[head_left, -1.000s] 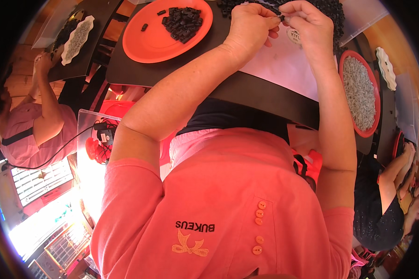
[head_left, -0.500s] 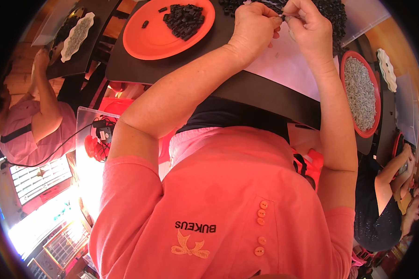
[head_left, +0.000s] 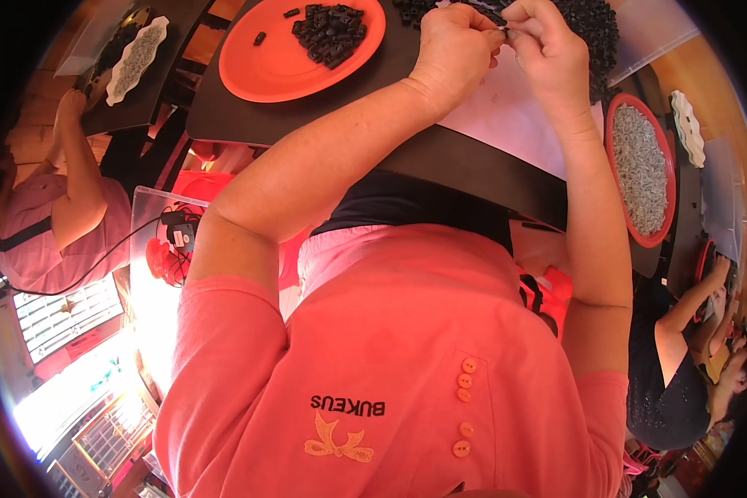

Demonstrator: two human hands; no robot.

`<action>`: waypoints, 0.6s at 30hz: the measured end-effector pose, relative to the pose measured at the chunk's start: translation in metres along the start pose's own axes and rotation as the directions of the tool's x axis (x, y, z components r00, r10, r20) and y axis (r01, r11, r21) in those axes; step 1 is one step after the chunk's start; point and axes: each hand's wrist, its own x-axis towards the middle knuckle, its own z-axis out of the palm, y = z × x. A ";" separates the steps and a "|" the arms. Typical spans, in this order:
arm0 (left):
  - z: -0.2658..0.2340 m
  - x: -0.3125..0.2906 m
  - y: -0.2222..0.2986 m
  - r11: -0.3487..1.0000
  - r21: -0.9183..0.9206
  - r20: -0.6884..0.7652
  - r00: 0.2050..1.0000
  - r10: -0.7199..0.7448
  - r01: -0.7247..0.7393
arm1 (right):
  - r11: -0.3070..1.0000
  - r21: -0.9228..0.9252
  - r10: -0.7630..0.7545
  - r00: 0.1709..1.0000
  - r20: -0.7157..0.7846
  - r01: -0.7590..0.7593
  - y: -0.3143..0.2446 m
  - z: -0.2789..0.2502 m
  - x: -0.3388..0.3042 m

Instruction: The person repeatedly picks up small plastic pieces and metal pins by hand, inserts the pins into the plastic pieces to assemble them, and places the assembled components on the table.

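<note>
My left hand (head_left: 459,51) and my right hand (head_left: 548,54) meet above a pale sheet (head_left: 506,116) on the dark table. Both are closed in a pinch, fingertips nearly together. Between them sits a tiny dark piece (head_left: 504,31), mostly covered by the fingers. To the left, an orange-red plate (head_left: 257,79) holds a heap of small black plastic pieces (head_left: 330,35), with a couple lying apart. A larger pile of black pieces (head_left: 598,37) lies behind and beside my right hand. Right of my forearm stands a red-rimmed tray of small grey metallic parts (head_left: 642,170).
A white wavy-edged dish (head_left: 688,129) stands beyond the grey parts. Other people sit at left (head_left: 58,207) and right (head_left: 681,365). Another wavy dish of grey parts (head_left: 137,62) lies on the left table. A clear bin with cables (head_left: 174,236) stands by my left elbow.
My hands stay pinched together in almost the same place, with only slight finger movement. The whole view has shifted a little. The person at right has moved an arm slightly.
</note>
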 end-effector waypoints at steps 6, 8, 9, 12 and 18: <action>0.003 0.002 -0.003 0.996 -0.091 -0.048 0.999 0.009 -0.013 | 0.844 -0.490 -0.266 0.964 -0.027 0.219 -0.001 0.010 -0.009; 0.001 0.003 -0.002 0.994 0.026 -0.105 0.988 0.110 -0.108 | 0.838 -0.475 -0.329 0.943 -0.047 0.268 -0.005 0.015 -0.011; 0.001 0.003 -0.001 0.994 0.025 -0.105 0.988 0.113 -0.111 | 0.831 -0.460 -0.385 0.920 -0.069 0.313 -0.009 0.018 -0.012; 0.001 0.004 -0.001 0.994 -0.101 -0.135 0.991 0.016 -0.030 | 0.796 -0.495 -0.461 0.879 -0.122 0.349 -0.009 0.025 -0.010; -0.001 -0.005 0.010 0.966 -0.239 -0.100 0.987 -0.124 0.097 | 0.783 -0.532 -0.441 0.891 -0.111 0.321 -0.007 0.027 -0.013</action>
